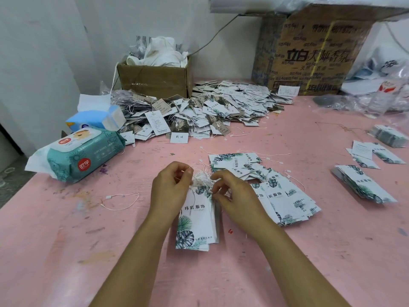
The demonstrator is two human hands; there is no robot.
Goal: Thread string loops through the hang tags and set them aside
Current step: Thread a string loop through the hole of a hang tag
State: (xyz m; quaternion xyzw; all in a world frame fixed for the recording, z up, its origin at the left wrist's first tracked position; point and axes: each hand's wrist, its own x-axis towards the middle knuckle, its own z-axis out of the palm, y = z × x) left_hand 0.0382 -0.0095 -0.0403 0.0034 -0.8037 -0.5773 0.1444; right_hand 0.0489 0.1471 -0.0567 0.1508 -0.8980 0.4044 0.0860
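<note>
White string bunch (200, 176) pinched by left hand (171, 189) and right hand (232, 196) atop leaf-print tag stack (197, 220); strung heap (199, 111) beyond, unstrung tags (285, 198) right.

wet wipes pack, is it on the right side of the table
No, the wet wipes pack lies at the table's left edge, beside the blue tissue pack.

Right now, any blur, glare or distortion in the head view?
Head view: wide-angle bending at the edges, large carton leaning; soft even light, no glare on the pink table; hands and tag stack fairly sharp, far tag pile softer.
</note>
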